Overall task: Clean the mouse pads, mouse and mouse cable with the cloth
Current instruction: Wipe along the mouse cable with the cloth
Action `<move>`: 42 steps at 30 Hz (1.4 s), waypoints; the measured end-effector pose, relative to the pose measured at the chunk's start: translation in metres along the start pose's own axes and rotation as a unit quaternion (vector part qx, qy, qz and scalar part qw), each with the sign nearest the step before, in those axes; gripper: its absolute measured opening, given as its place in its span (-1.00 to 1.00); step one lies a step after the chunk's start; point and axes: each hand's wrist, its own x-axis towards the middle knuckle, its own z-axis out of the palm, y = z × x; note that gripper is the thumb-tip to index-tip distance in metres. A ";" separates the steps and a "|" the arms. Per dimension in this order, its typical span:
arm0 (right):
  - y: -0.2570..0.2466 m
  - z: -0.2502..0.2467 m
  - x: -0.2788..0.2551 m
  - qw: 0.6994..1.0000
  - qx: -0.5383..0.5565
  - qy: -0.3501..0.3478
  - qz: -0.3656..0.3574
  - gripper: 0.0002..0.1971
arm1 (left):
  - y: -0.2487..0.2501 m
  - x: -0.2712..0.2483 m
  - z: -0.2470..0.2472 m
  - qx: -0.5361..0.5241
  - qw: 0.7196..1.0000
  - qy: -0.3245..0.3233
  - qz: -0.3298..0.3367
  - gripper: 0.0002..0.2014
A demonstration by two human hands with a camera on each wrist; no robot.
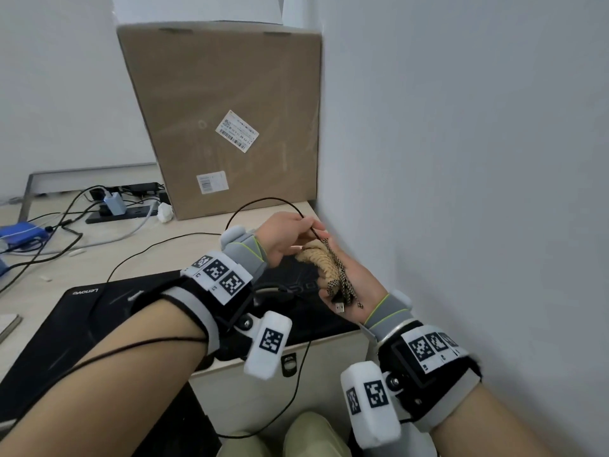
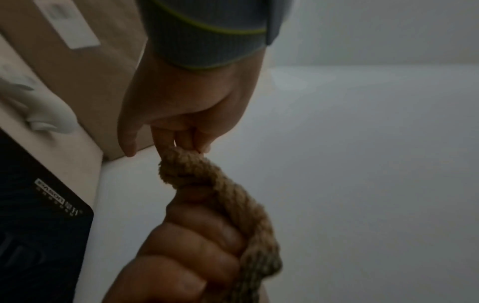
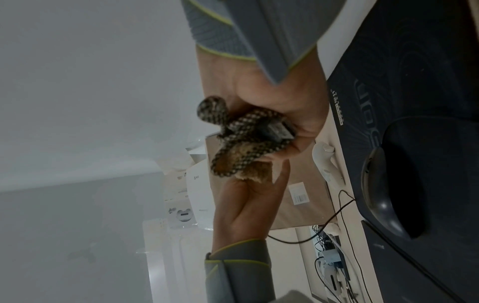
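Observation:
My right hand lies palm up above the right mouse pad, fingers curled round a tan cloth. A coil of braided mouse cable with its USB plug rests in that palm. My left hand pinches the dark cable just above the cloth, and the cable loops up and back behind my left wrist. In the left wrist view my left fingertips meet the top of the cloth. The black mouse sits on the patterned pad. A black Lenovo pad lies to the left.
A tall cardboard box stands at the back of the desk, and a wall runs close along the right. At the back left are a power strip with plugs and tangled wires, a blue device and a white crumpled scrap.

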 end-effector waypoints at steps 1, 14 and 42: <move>0.001 -0.002 0.002 1.000 -0.001 -0.005 0.012 -0.62 | -0.001 0.001 -0.001 -0.016 1.000 0.005 -0.010 -0.69; -0.002 -0.036 -0.001 0.996 -0.033 -0.087 0.005 -0.53 | 0.005 -0.001 -0.005 -0.113 0.993 0.031 0.012 -0.70; 0.008 -0.026 -0.003 0.990 -0.111 -0.077 0.033 -0.83 | -0.002 -0.011 -0.029 -0.119 0.989 0.080 0.029 -0.71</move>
